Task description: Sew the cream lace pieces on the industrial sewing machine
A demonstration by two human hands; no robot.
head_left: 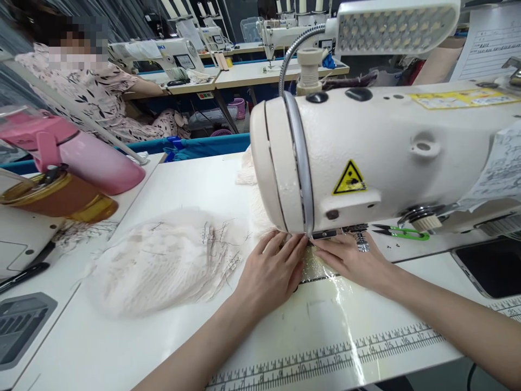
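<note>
My left hand [268, 271] rests on the bed of a white sewing machine [366, 141], fingers bent forward and a little apart, tips beneath the machine's head. Just beyond these fingers lies pale, gauzy fabric [262, 212], partly hidden behind the head. My right hand [356, 258] lies flat from the other side, fingers stretched toward the needle area. The machine hides the needle and whatever is under the fingertips. Left of my hands spreads a crumpled pile of sheer off-white fabric [158, 266] with loose dark threads along one edge.
Green-handled thread snips [402, 232] and a phone [494, 266] lie to the right. A printed ruler [325, 355] runs along the front edge. At left stand a pink bottle [93, 155] and an amber container [61, 198]. A person [89, 98] sits beyond, near other machines.
</note>
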